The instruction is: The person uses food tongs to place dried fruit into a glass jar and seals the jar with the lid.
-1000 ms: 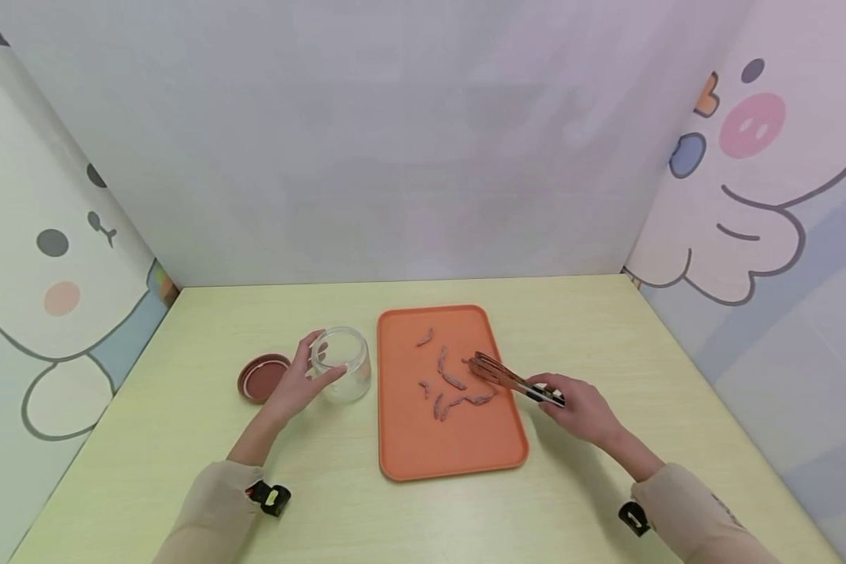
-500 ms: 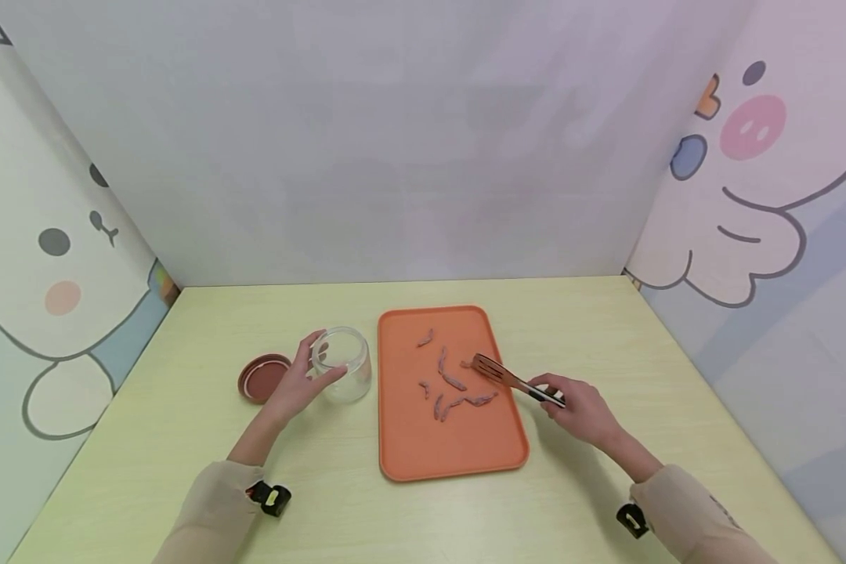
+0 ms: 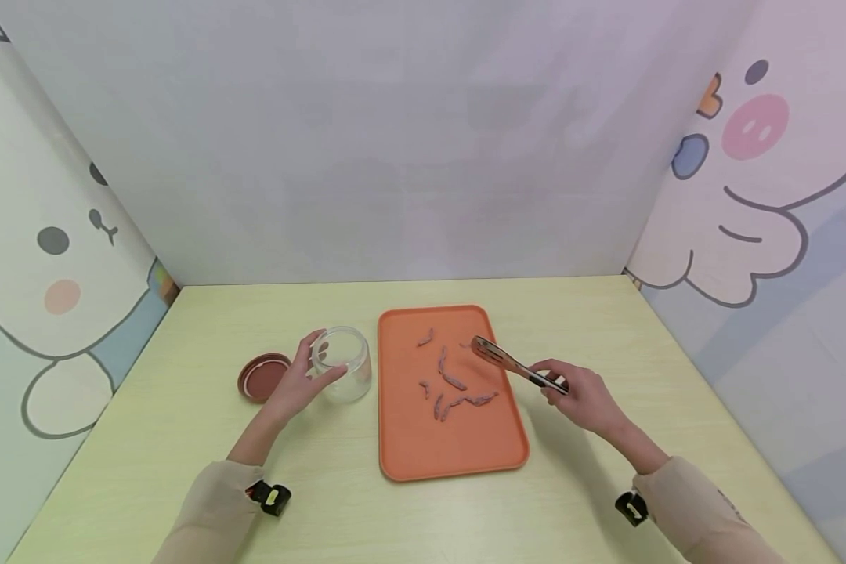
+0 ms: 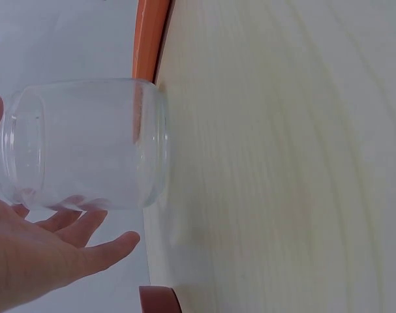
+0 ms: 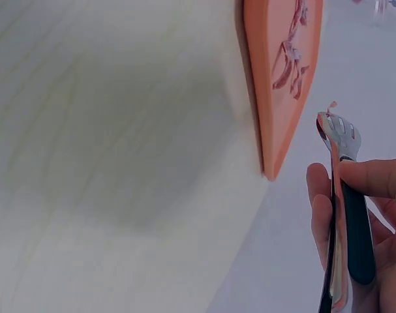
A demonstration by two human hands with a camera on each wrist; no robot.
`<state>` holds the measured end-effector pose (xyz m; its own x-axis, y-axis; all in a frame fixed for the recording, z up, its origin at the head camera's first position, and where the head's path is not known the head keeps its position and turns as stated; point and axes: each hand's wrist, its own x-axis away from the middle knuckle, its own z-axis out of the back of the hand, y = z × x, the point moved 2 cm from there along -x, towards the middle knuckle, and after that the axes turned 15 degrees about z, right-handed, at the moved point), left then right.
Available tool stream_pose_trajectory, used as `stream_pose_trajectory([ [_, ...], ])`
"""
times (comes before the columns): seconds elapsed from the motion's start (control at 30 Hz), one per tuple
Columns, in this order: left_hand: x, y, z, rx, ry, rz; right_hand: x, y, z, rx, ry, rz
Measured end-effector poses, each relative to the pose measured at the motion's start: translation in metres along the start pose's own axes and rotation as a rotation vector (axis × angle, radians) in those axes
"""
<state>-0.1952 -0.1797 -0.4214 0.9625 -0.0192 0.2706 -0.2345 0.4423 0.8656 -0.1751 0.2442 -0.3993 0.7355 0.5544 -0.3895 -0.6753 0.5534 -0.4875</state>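
Note:
My left hand holds a clear, lidless jar that stands upright on the table, thumb on one side of the rim and fingers on the other. Nothing shows inside the jar in the left wrist view. My right hand grips metal serving tongs, nearly closed, over the upper right part of an orange tray. A small reddish strip sticks out from the tong tips in the right wrist view. Several thin pinkish strips, like shredded meat, lie scattered on the tray.
A round brown-red lid lies on the table left of the jar. The pale wood-grain table meets a grey backdrop at its far edge. Cartoon-printed panels stand at both sides.
My right hand has closed the tongs and raised them a little off the tray with a small strip at their tips. The left hand and jar have not moved.

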Motion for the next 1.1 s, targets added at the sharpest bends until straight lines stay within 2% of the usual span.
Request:
stream_pose_trajectory([
  [0.33, -0.003, -0.002, 0.001, -0.025, 0.003, 0.008, -0.020, -0.017, 0.018, 0.028, 0.008, 0.068],
  [0.57, -0.003, -0.002, 0.000, -0.006, -0.001, -0.003, -0.038, -0.031, 0.028, 0.053, 0.014, 0.117],
  [0.77, -0.004, -0.003, 0.000, -0.004, -0.003, -0.003, -0.052, -0.042, 0.029, 0.046, 0.000, 0.145],
  [1.1, -0.003, -0.002, 0.001, -0.009, -0.010, 0.002, -0.077, -0.063, 0.026, 0.089, -0.001, 0.249],
])
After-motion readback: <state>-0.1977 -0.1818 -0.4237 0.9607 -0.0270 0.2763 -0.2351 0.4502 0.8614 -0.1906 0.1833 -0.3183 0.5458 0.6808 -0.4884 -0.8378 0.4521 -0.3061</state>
